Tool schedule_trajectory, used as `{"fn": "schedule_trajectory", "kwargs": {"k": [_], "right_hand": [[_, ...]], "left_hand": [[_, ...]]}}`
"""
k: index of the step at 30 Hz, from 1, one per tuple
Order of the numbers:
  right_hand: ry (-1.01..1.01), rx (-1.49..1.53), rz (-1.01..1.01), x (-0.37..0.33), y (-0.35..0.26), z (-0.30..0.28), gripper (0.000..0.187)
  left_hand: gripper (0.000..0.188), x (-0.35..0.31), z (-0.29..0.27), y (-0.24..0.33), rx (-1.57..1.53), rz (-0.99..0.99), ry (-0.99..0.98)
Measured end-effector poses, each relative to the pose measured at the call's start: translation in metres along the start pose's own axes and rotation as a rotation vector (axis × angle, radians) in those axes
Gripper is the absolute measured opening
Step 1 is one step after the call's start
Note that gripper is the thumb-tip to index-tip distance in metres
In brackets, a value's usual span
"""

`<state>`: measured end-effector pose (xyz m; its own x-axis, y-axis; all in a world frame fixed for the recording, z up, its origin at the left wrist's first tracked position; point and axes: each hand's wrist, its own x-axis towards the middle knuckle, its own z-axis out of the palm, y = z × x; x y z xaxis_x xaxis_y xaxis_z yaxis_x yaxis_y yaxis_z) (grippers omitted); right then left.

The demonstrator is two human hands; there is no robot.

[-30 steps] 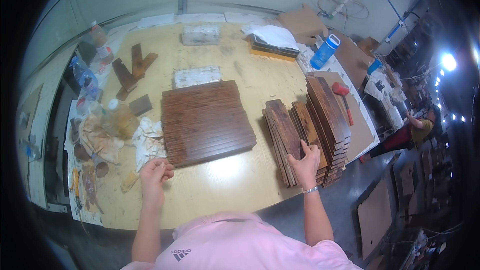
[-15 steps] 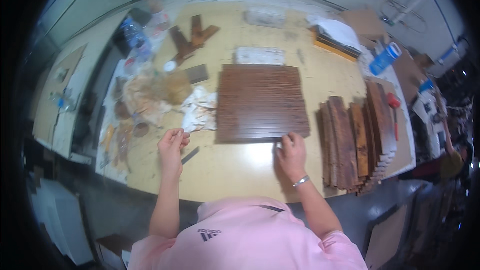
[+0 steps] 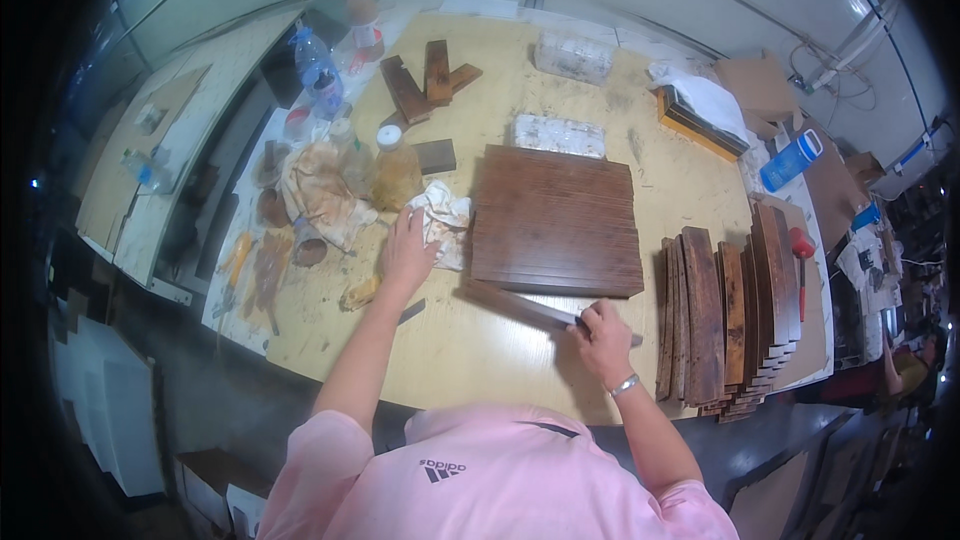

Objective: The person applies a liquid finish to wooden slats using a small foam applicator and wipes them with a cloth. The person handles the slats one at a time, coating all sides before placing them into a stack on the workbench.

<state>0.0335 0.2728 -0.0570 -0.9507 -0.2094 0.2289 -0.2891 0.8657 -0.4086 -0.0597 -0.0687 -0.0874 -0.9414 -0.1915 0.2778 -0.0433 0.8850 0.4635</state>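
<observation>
My right hand [image 3: 605, 342] is closed around a narrow dark brown wooden strip [image 3: 520, 308] near its right end. The strip slants along the near edge of a block of brown wooden strips [image 3: 555, 225] lying side by side. Its left end is close to the block's near left corner. My left hand [image 3: 405, 252] reaches over a crumpled, stained white rag [image 3: 447, 215] left of the block. Its fingers look stretched out and touch the rag's left part. A small yellow lump [image 3: 360, 292] and a thin dark flat piece [image 3: 411, 311] lie near my left forearm.
Stained wooden slats [image 3: 700, 315] stand in a row at the right, by a red-headed tool [image 3: 802, 245]. A jar with a white lid [image 3: 395, 175], a brown-stained cloth [image 3: 322, 195] and bottles [image 3: 318, 70] crowd the left. A white wrapped block [image 3: 560, 135] sits behind the strips.
My left hand has moved forward from the bare tabletop onto the rag. My right hand has drawn a strip away from the block's near edge. The whole view has shifted slightly.
</observation>
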Motion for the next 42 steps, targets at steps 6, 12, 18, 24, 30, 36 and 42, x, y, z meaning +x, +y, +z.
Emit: {"fn": "schedule_trajectory", "kwargs": {"k": [6, 12, 18, 24, 30, 36, 42], "right_hand": [[-0.162, 0.857, 0.471, -0.022, -0.013, -0.019, 0.006], [0.041, 1.349, 0.731, 0.003, -0.022, -0.021, 0.019], [0.149, 1.672, 0.772, 0.042, -0.065, -0.018, 0.017], [0.213, 1.405, 0.750, 0.040, -0.036, -0.015, 0.015], [0.182, 1.169, 0.566, 0.030, -0.046, -0.010, 0.017], [-0.008, 0.867, 0.466, -0.008, -0.061, -0.030, 0.007], [-0.055, 1.294, 0.598, -0.014, -0.047, -0.034, 0.013]], "left_hand": [[0.049, 0.018, 0.016, -0.002, 0.123, 0.016, -0.218], [0.031, 0.013, -0.049, 0.054, -0.659, -0.052, -0.192], [0.031, -0.024, -0.054, 0.146, -0.602, 0.719, -0.089], [0.028, -0.114, -0.046, 0.084, -0.643, 0.543, -0.351], [0.032, -0.084, -0.077, 0.149, -0.406, 0.701, -0.156], [0.072, -0.005, -0.062, 0.130, -0.218, 0.573, -0.048], [0.042, 0.017, -0.063, 0.115, -0.425, 0.484, 0.223]]}}
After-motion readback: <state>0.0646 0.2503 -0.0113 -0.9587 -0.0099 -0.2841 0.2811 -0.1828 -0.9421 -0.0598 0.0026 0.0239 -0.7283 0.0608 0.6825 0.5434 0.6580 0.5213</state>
